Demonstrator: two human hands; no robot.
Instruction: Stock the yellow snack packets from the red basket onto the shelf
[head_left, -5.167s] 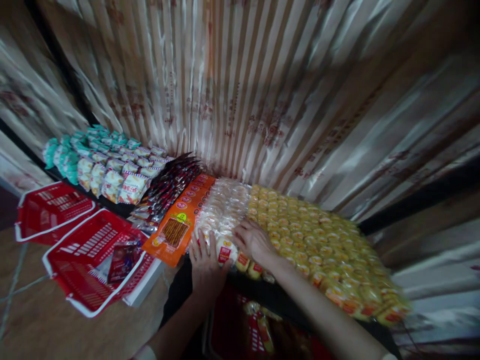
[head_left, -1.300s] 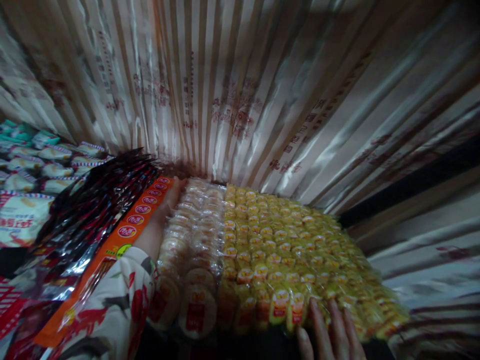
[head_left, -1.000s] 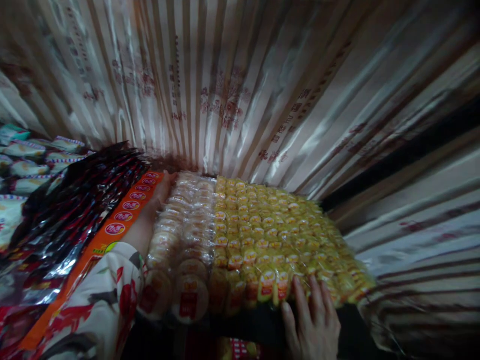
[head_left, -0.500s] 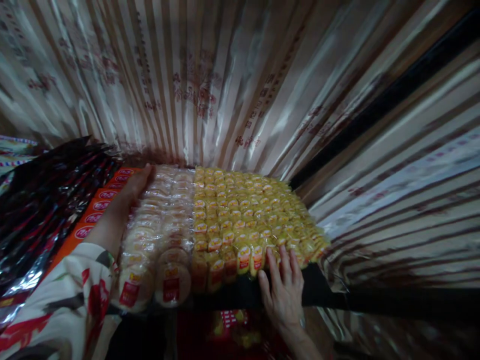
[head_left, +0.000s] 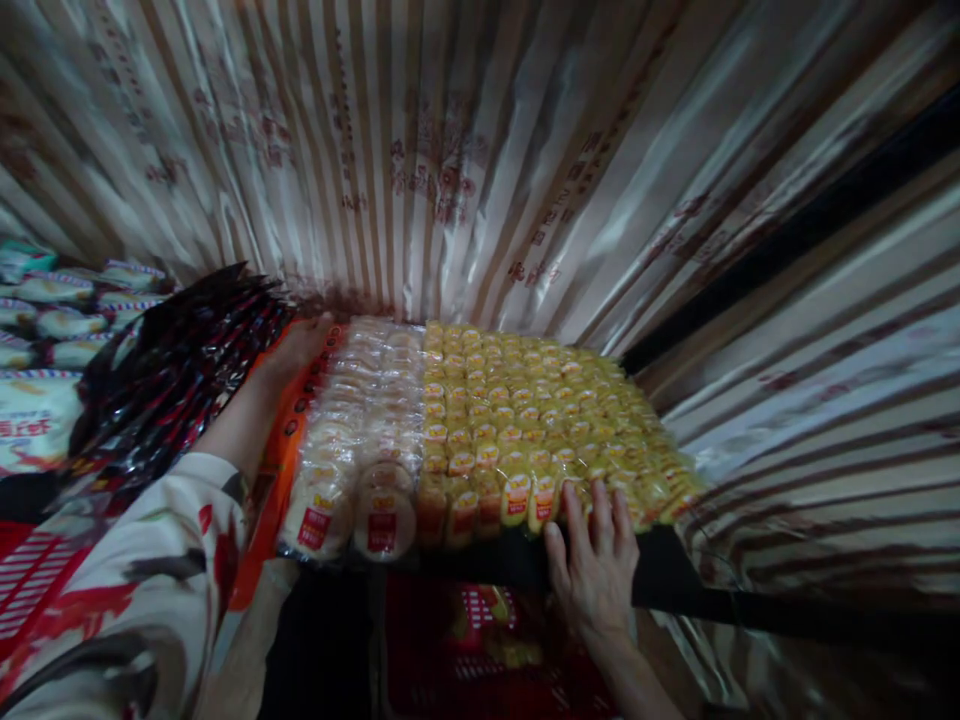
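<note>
My left hand point(head_left: 301, 345) reaches to the back of a row of orange packets point(head_left: 294, 408), lying stretched along their left side; its fingertips are dim. Right of that row stand two rows of round, pale biscuits in clear wrappers point(head_left: 386, 510) with red labels. Beside them is a wide block of small yellow snack packets point(head_left: 517, 420) in tight rows. My right hand point(head_left: 596, 565) rests with fingers spread on the front of the yellow packets, over the dark shelf edge, and holds nothing.
Dark shiny packets point(head_left: 176, 370) lean in a row at the left, with pale snack bags point(head_left: 37, 410) beyond. Pleated, printed sheeting point(head_left: 435, 130) hangs behind, crossed by a black bar point(head_left: 795, 230) at the right. Red baskets point(head_left: 34, 580) show at lower left and below the shelf.
The view has shifted left, so the shelf goods appear farther right. My left hand has moved from between the orange packets and biscuits to the orange packets' left side. My right hand stays put.
</note>
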